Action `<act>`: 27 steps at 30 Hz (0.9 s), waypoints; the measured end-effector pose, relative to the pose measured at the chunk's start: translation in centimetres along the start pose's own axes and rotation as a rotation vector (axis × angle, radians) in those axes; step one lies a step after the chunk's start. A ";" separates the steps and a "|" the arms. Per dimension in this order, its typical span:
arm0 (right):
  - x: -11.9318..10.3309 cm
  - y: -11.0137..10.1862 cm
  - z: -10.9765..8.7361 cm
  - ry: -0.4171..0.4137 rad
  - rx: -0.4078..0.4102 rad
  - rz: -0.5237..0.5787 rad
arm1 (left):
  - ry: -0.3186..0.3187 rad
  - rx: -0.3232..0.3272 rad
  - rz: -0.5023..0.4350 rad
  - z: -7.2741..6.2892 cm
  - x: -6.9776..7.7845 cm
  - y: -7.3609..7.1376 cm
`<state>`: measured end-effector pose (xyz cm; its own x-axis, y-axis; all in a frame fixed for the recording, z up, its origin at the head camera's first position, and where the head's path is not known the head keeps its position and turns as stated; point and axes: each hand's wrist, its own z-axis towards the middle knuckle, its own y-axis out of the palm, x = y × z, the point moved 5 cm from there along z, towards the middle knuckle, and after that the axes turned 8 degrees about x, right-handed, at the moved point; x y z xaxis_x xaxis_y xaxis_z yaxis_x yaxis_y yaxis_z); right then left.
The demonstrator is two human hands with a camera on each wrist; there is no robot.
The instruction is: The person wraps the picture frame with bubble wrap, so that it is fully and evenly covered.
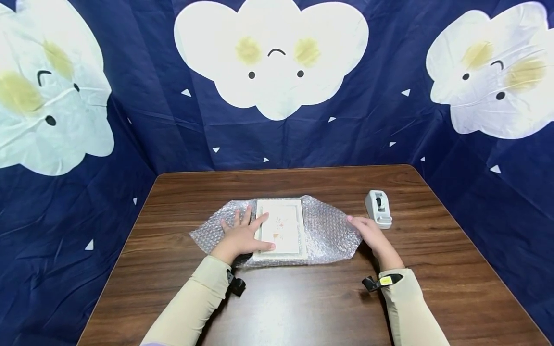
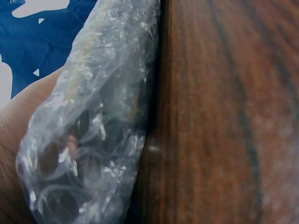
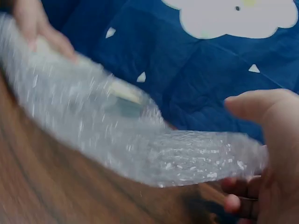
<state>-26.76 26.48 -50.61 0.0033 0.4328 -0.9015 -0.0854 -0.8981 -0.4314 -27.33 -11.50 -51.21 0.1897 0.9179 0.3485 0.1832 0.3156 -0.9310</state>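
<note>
Steadily, a person's left hand (image 1: 244, 238) lies spread over a pale framed picture (image 1: 286, 228), thumb and index finger on its face and the other fingers reaching across the bubble wrap (image 1: 329, 230) to its left. The right hand (image 1: 374, 235) holds the sheet's right end, which the right wrist view shows raised off the table (image 1: 311, 298), fingers curled beneath the edge and the thumb above it. The framed picture lies face up near the middle of the clear wrap, its white panel bearing a small orange-toned design, while the sheet fans out to either side. In the left wrist view, the wrap bulges along its near side, just beside the hand. Dark straps cross both wrists at the cuffs of beige sleeves (image 1: 186, 300), the right one marked with a yellow label (image 1: 386, 280). Beyond the right hand, near it, a white tape dispenser (image 1: 378, 209) stands on the brown wood-grain surface. Navy fabric (image 1: 277, 144) printed with white clouds (image 1: 277, 29) and small triangles surrounds the table's far side and flanks.
</note>
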 end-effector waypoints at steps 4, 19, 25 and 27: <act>-0.3 0.5 -0.1 0.102 -0.075 0.383 | -0.011 -0.011 0.009 0.2 -0.2 0.2; -3.6 2.0 -0.5 -0.073 -0.312 0.962 | -0.010 -0.003 -0.005 0.1 0.0 0.0; -6.0 3.8 -0.4 -0.071 -0.268 1.021 | -0.004 0.010 0.009 -0.1 0.2 -0.2; -6.8 4.5 -0.5 -0.081 -0.241 0.996 | -0.002 0.016 0.011 -0.2 0.2 -0.2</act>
<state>-26.69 19.49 -46.41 -0.0275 -0.5214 -0.8529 0.1893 -0.8405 0.5077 -27.13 -11.38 -50.94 0.1900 0.9217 0.3381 0.1659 0.3093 -0.9364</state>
